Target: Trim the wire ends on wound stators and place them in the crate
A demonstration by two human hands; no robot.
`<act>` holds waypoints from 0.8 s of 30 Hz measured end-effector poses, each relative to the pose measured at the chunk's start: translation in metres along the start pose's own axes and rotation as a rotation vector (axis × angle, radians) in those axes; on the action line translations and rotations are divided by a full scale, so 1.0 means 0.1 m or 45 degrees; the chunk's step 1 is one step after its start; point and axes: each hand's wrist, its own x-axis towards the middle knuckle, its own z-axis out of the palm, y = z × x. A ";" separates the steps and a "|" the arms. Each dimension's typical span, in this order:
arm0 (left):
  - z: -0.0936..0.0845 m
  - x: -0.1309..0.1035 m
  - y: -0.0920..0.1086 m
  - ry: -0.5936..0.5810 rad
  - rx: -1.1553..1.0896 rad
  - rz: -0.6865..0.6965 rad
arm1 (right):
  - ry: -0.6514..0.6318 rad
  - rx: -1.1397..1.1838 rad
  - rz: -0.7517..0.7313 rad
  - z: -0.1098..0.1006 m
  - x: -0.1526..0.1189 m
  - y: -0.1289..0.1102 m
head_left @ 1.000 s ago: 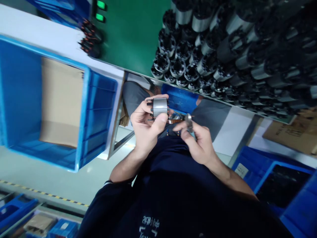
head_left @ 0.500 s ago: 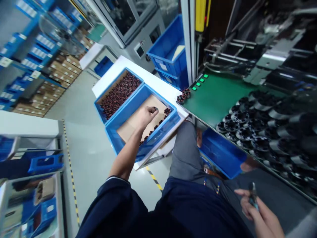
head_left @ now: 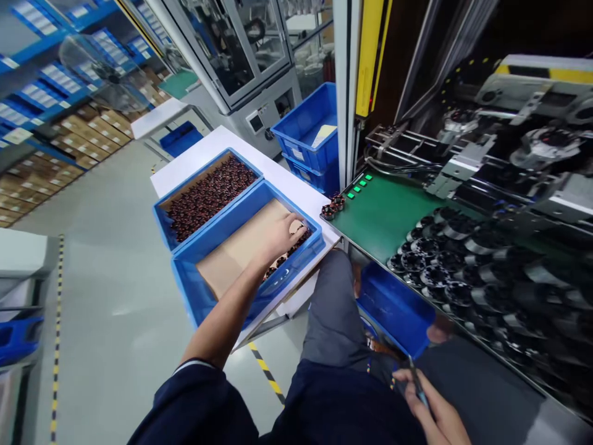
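My left hand (head_left: 283, 236) is inside the near blue bin (head_left: 188, 290), over a sheet of tan cardboard (head_left: 236, 247). Its thumb and fingers are apart, at a row of small dark round parts with reddish windings (head_left: 281, 262) along the bin's near side. Some of that row is hidden behind the hand. Low at the right, my right hand (head_left: 433, 405) is closed round slim pliers (head_left: 420, 389) with a pale blue handle, metal tip pointing up. Their exact kind is hard to make out.
Another blue bin (head_left: 162, 219), full of such parts, stands beside it on the white table (head_left: 210, 145). Two wound parts (head_left: 332, 207) sit at the green work surface's (head_left: 384, 216) corner. Many black-and-silver ring parts (head_left: 435, 259) are piled there, before machinery. Below is a blue crate (head_left: 393, 309).
The left hand has moved from above the cardboard to the row of parts, and its fingers have spread from around a small dark part. The right hand still grips the pliers. The view has shifted.
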 end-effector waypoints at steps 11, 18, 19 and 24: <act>0.29 0.84 0.97 -0.018 0.449 0.081 | 0.105 -0.182 -0.266 0.12 -0.26 -0.18; 0.42 0.20 1.12 0.380 -0.442 0.474 | 0.057 -0.086 -0.239 0.03 -0.40 -0.26; 0.45 0.01 1.23 0.345 -0.642 0.526 | 0.048 -0.032 -0.294 0.00 -0.40 -0.33; 0.64 -0.99 1.94 -0.060 -1.186 0.711 | 0.407 0.250 -0.670 -0.11 -0.33 -0.74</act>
